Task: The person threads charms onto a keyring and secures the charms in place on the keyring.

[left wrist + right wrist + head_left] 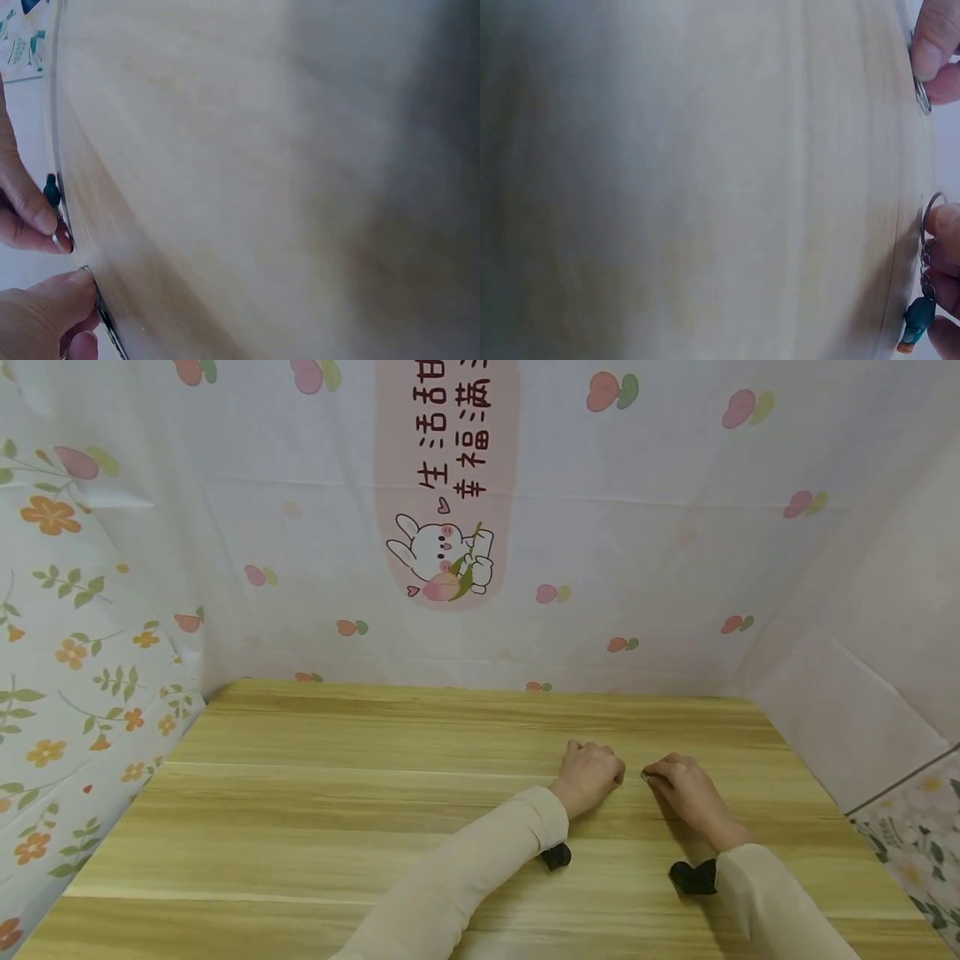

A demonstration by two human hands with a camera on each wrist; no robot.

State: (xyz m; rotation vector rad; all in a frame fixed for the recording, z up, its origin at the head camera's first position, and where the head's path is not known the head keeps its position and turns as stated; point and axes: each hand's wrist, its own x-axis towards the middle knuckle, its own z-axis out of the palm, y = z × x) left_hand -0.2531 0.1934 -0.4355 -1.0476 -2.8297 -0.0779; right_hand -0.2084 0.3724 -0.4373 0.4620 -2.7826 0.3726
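Keychain (928, 288) with green charm (919, 312), pinched in the right grip (692, 795) at the tabletop (337, 827)
Its ring (923, 220) sits within the pinch, chain (925, 260) and charm outside it; the left grip (588, 777) pinches metal rings (923, 99) nearby

Over the tabletop (315, 810), room is given beyond the left hand (588, 777). Right of it, passage is narrowed by the right hand (692, 793).

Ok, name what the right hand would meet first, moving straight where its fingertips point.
Most likely the left hand, or the metal ring it pinches; exact depth is unclear.
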